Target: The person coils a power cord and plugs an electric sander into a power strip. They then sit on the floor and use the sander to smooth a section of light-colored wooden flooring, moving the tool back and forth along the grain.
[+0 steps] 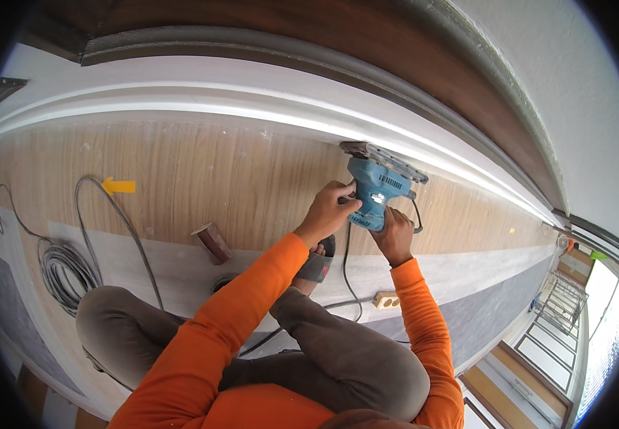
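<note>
A teal electric sheet sander (pixel 377 187) is raised in front of me, its flat pad turned toward the white moulding (pixel 281 111) along the base of the wall. The pad's edge looks very close to the moulding; whether it touches cannot be told. My left hand (pixel 329 213) grips the near left side of the sander's body, thumb and fingers bent against it. Around the handle end, my right hand (pixel 395 237) is closed, its palm side partly hidden. A dark cord (pixel 346 264) runs from the sander down toward the floor.
On the wood-patterned floor (pixel 202 171) lie a reddish-brown roll (pixel 211 243), perhaps sandpaper, and a yellow arrow (pixel 118 186). A coiled grey cable (pixel 67 275) is at left. Beside my right forearm sits a cream socket strip (pixel 386 299). A wire rack (pixel 563 300) stands far right.
</note>
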Action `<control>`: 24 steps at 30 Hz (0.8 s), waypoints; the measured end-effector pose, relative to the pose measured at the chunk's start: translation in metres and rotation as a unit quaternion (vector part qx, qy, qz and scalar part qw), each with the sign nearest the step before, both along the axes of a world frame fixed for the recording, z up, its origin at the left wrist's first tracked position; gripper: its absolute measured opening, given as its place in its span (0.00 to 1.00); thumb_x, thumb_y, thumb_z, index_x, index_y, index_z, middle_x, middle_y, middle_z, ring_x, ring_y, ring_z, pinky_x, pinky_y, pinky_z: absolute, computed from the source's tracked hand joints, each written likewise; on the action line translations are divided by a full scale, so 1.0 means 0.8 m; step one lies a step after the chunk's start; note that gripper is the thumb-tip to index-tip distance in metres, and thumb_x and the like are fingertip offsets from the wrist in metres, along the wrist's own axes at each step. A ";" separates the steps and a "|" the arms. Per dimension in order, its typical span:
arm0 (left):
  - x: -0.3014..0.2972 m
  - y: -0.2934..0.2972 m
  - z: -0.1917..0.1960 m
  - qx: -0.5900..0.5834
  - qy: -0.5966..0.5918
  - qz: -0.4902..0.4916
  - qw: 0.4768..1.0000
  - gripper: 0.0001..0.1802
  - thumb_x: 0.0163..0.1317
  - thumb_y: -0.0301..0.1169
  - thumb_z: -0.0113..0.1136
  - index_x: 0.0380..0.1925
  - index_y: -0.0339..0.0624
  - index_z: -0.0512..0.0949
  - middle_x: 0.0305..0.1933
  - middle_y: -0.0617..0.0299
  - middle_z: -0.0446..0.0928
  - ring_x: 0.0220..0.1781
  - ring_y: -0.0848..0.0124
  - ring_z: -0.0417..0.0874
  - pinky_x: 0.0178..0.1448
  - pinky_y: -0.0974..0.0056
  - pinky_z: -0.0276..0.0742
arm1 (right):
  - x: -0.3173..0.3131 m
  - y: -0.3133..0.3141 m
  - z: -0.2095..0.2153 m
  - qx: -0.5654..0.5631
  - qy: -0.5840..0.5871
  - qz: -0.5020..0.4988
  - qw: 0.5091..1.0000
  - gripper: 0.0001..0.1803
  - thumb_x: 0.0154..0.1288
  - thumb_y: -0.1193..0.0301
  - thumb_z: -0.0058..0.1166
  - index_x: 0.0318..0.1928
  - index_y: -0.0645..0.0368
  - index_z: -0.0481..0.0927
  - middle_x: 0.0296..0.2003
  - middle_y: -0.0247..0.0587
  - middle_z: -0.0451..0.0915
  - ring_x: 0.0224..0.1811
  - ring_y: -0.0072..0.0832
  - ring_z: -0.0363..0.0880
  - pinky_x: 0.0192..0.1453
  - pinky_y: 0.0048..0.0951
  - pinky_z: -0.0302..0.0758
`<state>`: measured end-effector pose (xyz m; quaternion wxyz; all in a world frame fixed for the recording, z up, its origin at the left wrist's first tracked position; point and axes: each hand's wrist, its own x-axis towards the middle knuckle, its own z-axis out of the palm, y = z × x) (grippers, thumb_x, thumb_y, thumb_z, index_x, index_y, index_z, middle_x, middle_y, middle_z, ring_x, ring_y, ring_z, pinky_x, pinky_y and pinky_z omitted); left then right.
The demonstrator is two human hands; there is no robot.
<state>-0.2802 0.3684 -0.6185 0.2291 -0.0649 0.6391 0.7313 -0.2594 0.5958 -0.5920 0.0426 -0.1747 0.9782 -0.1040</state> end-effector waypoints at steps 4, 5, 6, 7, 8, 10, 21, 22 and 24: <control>0.005 -0.008 0.003 0.020 -0.016 0.022 0.999 0.29 0.68 0.31 0.67 0.66 0.28 0.77 0.56 0.51 0.79 0.55 0.64 0.82 0.59 0.61 0.78 | -0.003 -0.009 0.005 0.005 0.013 0.005 1.000 0.23 0.50 0.62 0.76 0.44 0.60 0.82 0.29 0.43 0.83 0.33 0.44 0.85 0.37 0.43 0.80; 0.005 -0.009 0.004 0.018 -0.014 0.025 0.999 0.28 0.68 0.30 0.67 0.66 0.28 0.77 0.57 0.51 0.79 0.55 0.64 0.82 0.59 0.61 0.78 | -0.003 -0.010 0.005 0.008 0.016 0.006 1.000 0.23 0.51 0.62 0.75 0.44 0.59 0.82 0.29 0.43 0.83 0.33 0.44 0.85 0.37 0.43 0.80; 0.005 -0.006 -0.001 0.015 -0.005 0.025 1.000 0.28 0.68 0.30 0.67 0.66 0.28 0.77 0.56 0.51 0.79 0.54 0.64 0.83 0.60 0.61 0.78 | -0.004 -0.007 0.003 0.015 0.019 0.007 1.000 0.22 0.51 0.62 0.75 0.43 0.59 0.82 0.29 0.43 0.83 0.32 0.44 0.85 0.37 0.43 0.80; 0.005 -0.003 -0.005 0.012 0.004 0.026 1.000 0.28 0.69 0.30 0.67 0.66 0.28 0.77 0.56 0.51 0.79 0.54 0.64 0.83 0.60 0.62 0.77 | -0.004 -0.004 -0.001 0.022 0.021 0.009 1.000 0.21 0.52 0.62 0.75 0.42 0.59 0.81 0.29 0.43 0.82 0.32 0.44 0.85 0.37 0.43 0.80; 0.005 -0.001 -0.010 0.009 0.013 0.027 1.000 0.28 0.69 0.30 0.66 0.66 0.28 0.76 0.56 0.51 0.79 0.54 0.64 0.83 0.61 0.62 0.77 | -0.003 -0.002 -0.005 0.028 0.024 0.010 0.999 0.21 0.52 0.62 0.74 0.42 0.59 0.81 0.29 0.43 0.82 0.32 0.44 0.85 0.38 0.43 0.80; 0.003 0.002 -0.020 0.004 0.005 0.017 1.000 0.28 0.69 0.29 0.66 0.67 0.27 0.76 0.57 0.50 0.80 0.55 0.64 0.83 0.62 0.62 0.77 | -0.003 0.000 -0.014 0.018 0.029 0.008 0.999 0.20 0.54 0.62 0.73 0.41 0.58 0.81 0.29 0.43 0.82 0.32 0.44 0.85 0.38 0.43 0.81; -0.005 0.000 -0.058 0.031 -0.042 -0.007 0.999 0.31 0.69 0.28 0.64 0.70 0.26 0.72 0.57 0.54 0.84 0.56 0.71 0.83 0.59 0.65 0.77 | -0.009 -0.001 -0.042 0.049 0.029 0.008 0.998 0.21 0.54 0.62 0.74 0.44 0.58 0.81 0.31 0.45 0.85 0.34 0.46 0.86 0.40 0.44 0.82; -0.004 0.002 -0.054 0.030 -0.048 -0.009 0.998 0.31 0.69 0.28 0.64 0.70 0.26 0.72 0.56 0.53 0.84 0.55 0.71 0.83 0.59 0.66 0.77 | -0.007 0.001 -0.043 0.041 0.033 0.009 0.999 0.20 0.54 0.62 0.73 0.43 0.57 0.81 0.30 0.45 0.84 0.33 0.46 0.86 0.39 0.44 0.81; -0.004 0.003 -0.048 0.028 -0.042 -0.007 0.999 0.30 0.69 0.28 0.65 0.69 0.26 0.73 0.56 0.52 0.84 0.54 0.69 0.83 0.58 0.66 0.78 | -0.006 0.001 -0.044 0.031 0.040 0.011 0.999 0.18 0.54 0.63 0.73 0.41 0.57 0.80 0.29 0.43 0.83 0.33 0.45 0.85 0.39 0.45 0.81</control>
